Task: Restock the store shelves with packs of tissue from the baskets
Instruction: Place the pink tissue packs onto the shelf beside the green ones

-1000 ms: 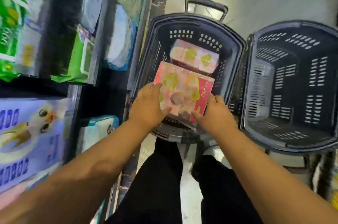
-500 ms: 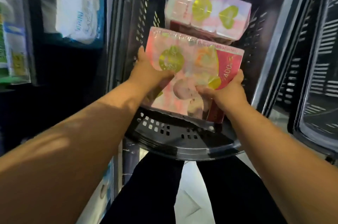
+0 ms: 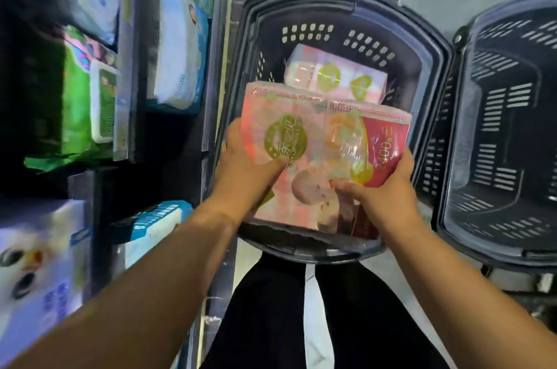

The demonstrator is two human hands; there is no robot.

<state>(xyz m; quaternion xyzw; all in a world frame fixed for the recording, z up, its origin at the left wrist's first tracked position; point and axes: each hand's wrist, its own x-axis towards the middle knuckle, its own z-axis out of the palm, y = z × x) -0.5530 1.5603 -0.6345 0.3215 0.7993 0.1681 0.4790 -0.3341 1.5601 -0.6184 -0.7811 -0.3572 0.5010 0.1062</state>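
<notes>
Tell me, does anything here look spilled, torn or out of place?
Nothing stands out. Both hands, left hand and right hand, hold a pink tissue pack over the basket; a second pack lies inside. The wrapping looks intact.

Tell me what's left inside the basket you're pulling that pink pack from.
One more pink tissue pack lies in the near basket, behind the held pack. The floor under the held pack is covered.
</notes>
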